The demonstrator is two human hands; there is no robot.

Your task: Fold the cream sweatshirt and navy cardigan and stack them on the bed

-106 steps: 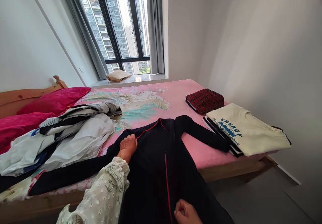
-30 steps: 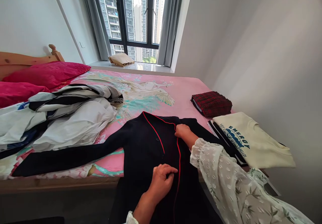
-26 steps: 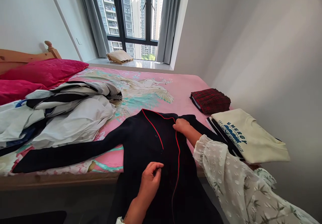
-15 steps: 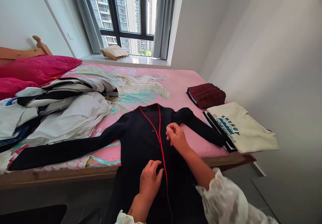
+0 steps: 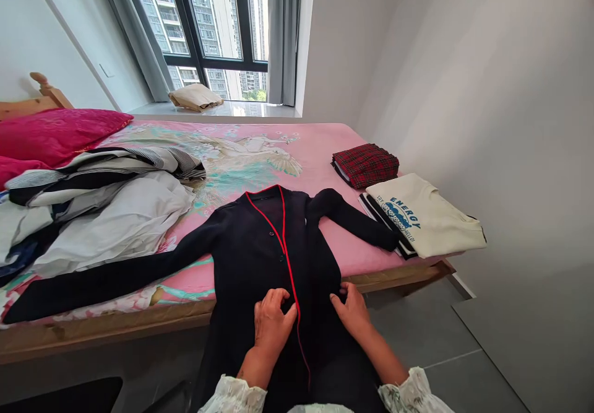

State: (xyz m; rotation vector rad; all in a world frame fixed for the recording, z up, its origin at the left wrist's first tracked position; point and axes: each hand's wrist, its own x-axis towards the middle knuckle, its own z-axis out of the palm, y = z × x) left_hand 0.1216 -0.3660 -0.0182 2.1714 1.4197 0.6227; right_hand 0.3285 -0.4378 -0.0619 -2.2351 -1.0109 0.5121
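Cardigan [image 5: 245, 264] lay partly on the bed [image 5: 320, 137], red trims [image 5: 291, 270] now together, so its front looked closed. The right hand [image 5: 351, 304] had lowered to its side, pinching or not unclear; the left hand's [image 5: 273, 320] fingers stood parted.

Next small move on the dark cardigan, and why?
Probably fold the right-side sleeve in across the cardigan. It and the left-side sleeve lie stretched outward, the right-side cuff close by the folded cream top, while the red-trimmed fronts come together down the middle. The right hand is by that same side of the garment.
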